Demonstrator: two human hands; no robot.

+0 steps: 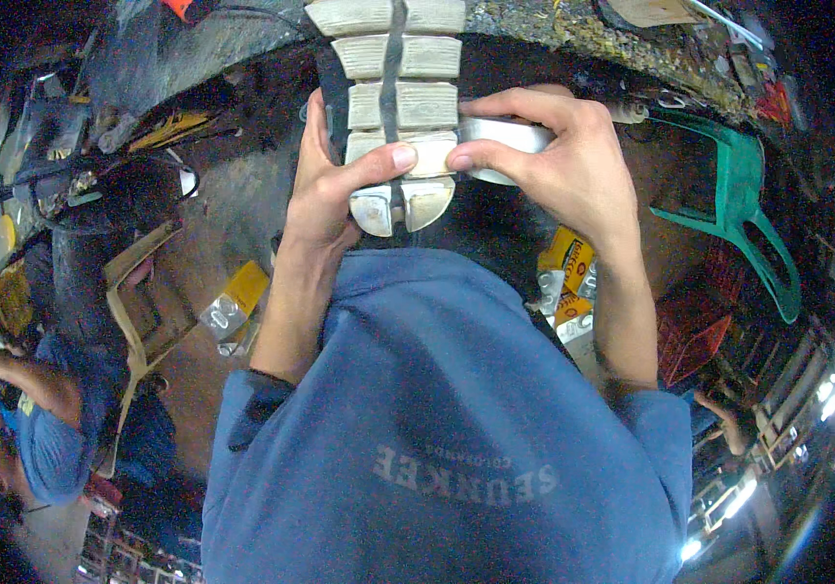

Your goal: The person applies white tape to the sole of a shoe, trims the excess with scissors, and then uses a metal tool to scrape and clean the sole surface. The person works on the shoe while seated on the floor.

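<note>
A pale, segmented shoe sole (429, 105) stands up in front of me, with a dark groove down its middle and a rounded, split end toward my chest. My left hand (320, 190) grips its left side, the thumb pressed across a lower block and the fingers partly hidden behind. On the other side, my right hand (588, 161) is closed around a smooth, silvery-white piece (507, 136) against the sole's edge. Its kind I cannot make out, nor whether it is joined to the sole. The right thumb tip touches the sole's edge.
A worn, dark bench (242, 34) with scraps runs along the far side. Green plastic chair (744, 185) and red crate (695, 336) stand at right. Yellow-and-white boxes (237, 297) lie left, more boxes (568, 273) right. At left, a person in blue (57, 428) is near a beige chair (130, 331).
</note>
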